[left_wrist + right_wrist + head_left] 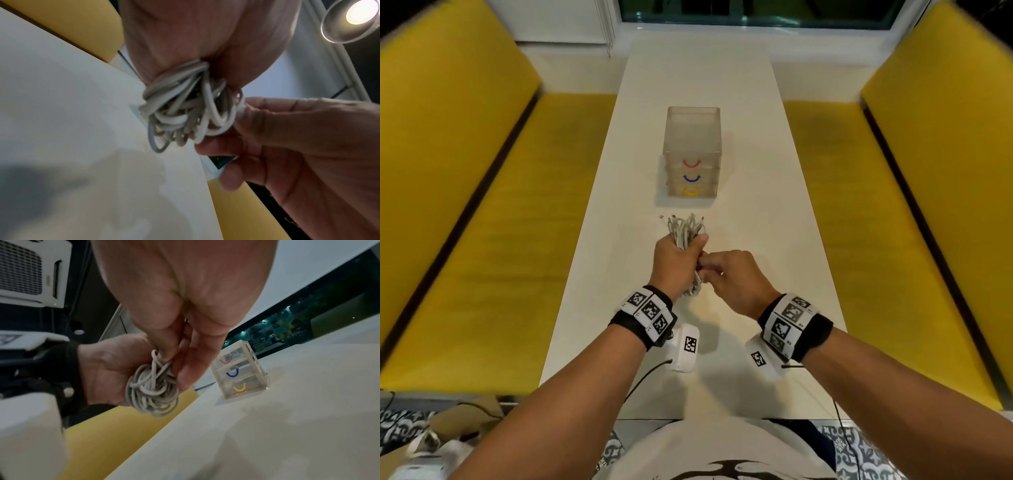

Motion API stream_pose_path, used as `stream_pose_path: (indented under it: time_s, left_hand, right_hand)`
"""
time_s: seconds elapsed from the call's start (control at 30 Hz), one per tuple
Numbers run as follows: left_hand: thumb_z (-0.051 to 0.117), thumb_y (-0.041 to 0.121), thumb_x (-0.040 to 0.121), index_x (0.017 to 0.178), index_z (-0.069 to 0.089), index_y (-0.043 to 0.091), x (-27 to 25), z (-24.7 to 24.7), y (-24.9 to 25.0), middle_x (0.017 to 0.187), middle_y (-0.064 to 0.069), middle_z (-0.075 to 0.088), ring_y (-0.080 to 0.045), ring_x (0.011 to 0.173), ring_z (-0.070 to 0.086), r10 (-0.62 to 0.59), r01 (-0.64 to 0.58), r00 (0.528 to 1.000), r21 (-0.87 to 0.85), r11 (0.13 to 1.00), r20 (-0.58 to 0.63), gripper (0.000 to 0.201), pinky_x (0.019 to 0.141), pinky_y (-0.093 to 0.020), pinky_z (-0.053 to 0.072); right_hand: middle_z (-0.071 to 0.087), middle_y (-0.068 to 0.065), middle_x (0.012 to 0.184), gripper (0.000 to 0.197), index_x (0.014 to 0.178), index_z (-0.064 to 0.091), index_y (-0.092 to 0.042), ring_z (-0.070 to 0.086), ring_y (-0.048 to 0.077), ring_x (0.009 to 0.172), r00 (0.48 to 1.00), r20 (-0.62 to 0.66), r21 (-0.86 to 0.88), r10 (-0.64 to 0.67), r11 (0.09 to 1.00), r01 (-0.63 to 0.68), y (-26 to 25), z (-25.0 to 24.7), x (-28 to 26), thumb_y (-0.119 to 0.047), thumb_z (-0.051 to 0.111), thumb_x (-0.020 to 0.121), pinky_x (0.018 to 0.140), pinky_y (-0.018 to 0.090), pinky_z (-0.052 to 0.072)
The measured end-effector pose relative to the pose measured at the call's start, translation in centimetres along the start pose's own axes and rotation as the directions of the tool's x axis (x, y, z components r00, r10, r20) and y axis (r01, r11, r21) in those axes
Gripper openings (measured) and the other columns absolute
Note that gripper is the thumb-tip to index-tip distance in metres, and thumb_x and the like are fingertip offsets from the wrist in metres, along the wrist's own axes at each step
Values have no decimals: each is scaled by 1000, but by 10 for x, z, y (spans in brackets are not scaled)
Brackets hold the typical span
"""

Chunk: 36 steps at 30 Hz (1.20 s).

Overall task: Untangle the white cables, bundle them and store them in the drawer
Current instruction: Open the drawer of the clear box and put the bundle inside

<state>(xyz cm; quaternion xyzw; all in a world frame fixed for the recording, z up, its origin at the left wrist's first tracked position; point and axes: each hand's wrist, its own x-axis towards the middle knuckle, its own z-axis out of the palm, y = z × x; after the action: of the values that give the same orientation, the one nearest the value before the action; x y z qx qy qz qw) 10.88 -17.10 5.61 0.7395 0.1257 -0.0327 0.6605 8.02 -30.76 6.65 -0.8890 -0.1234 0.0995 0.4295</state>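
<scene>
Fingers [700,240] of the left hand [676,263] wrap tight around the cable bundle [686,233], mid-frame in the head view, held above the table [756,171]. Right hand [736,277] closes in from the right, thumb and fingertips pinching a strand at the bundle's near side.

Head view only: plug ends fan out of the top of the left fist toward the drawer unit [691,154], and more loops hang below it near the wrist. Drawer unit stands upper centre, all three drawers look closed, red, blue and yellow handles stacked top to bottom. Yellow benches [482,205] flank both sides.

Left wrist view only: the loops [185,110] spill from under the palm at centre frame, and the right hand's thumb [252,116] presses against the rightmost loop, fingers curled beneath. A ceiling lamp [353,17] sits upper right.

Right wrist view only: the pinch itself, one loop [155,356] caught between thumb and forefinger, the rest of the coil [152,391] sitting in the left palm [109,369]. Drawer unit [238,369] sits right of centre, well apart from the hands. An air vent [26,272] shows upper left.
</scene>
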Motion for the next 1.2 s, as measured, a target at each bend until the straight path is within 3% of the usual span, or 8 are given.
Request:
stream_pose_path:
  time_s: [0.1, 0.17, 0.33, 0.57, 0.73, 0.93, 1.1, 1.2]
  left_hand:
    - [67, 16, 95, 74, 61, 7, 12, -11, 11, 58, -7, 60, -20, 47, 59, -19, 14, 998, -80, 997, -58, 23, 47, -28, 50]
    - [67, 18, 95, 75, 60, 7, 21, -16, 21, 58, -8, 58, -24, 48, 57, 9, -15, 997, -73, 997, -76, 24, 47, -30, 50]
    - [69, 27, 93, 69, 57, 8, 41, -21, 42, 56, -9, 54, -23, 43, 53, 132, -134, 989, -24, 991, -59, 33, 48, -31, 47]
    - [68, 34, 93, 69, 58, 12, 76, -23, 64, 53, -5, 53, -23, 43, 49, 193, -193, 979, 13, 981, -63, 34, 49, -33, 46]
    - [67, 31, 95, 74, 58, 10, 103, -28, 67, 53, -3, 53, -21, 43, 48, 181, -179, 979, 29, 983, -96, 31, 51, -34, 46]
    - [65, 33, 97, 70, 57, 12, 129, -34, 54, 51, -4, 53, -21, 44, 51, 160, -149, 978, 92, 985, -132, 35, 52, -33, 47]
    - [65, 34, 96, 72, 57, 13, 135, -40, 45, 52, -2, 54, -21, 45, 52, 138, -123, 981, 111, 986, -134, 33, 51, -34, 48]
    - [65, 34, 96, 73, 57, 13, 134, -43, 45, 51, -1, 54, -20, 45, 52, 136, -119, 980, 122, 985, -143, 31, 51, -32, 48]
  right_hand:
    - [77, 4, 88, 17, 93, 78, -9, 70, 21, 76, 998, 27, 117, 63, 991, -65, 5, -6, 7, -7, 62, 92, 71, 33, 59]
    - [77, 6, 84, 17, 89, 76, -7, 73, 21, 76, 989, -11, 230, 147, 963, -141, 8, -14, 17, -6, 60, 91, 63, 36, 59]
    - [69, 1, 82, 9, 91, 72, -10, 65, 13, 65, 960, -79, 359, 268, 906, -224, 14, -31, 62, -11, 63, 92, 49, 27, 48]
    - [67, 1, 106, 21, 116, 66, -15, 65, 21, 81, 919, -49, 566, 392, 769, -298, 13, -35, 134, -21, 59, 97, 55, 30, 50]
    - [66, 6, 111, 36, 131, 58, -11, 66, 21, 79, 880, -17, 700, 474, 635, -328, 12, -29, 182, -18, 55, 96, 54, 30, 50]
    - [70, 5, 110, 14, 100, 67, -20, 66, 21, 86, 829, 6, 845, 559, 440, -303, 22, -5, 216, -15, 56, 93, 59, 31, 49]
    - [76, 4, 87, 16, 83, 70, -22, 69, 18, 72, 690, -165, 886, 705, 413, -210, 22, 10, 227, -11, 59, 88, 56, 32, 48]
    - [74, 1, 89, 16, 83, 70, -23, 69, 15, 73, 680, -145, 911, 719, 365, -191, 12, 6, 233, -12, 60, 89, 58, 31, 49]
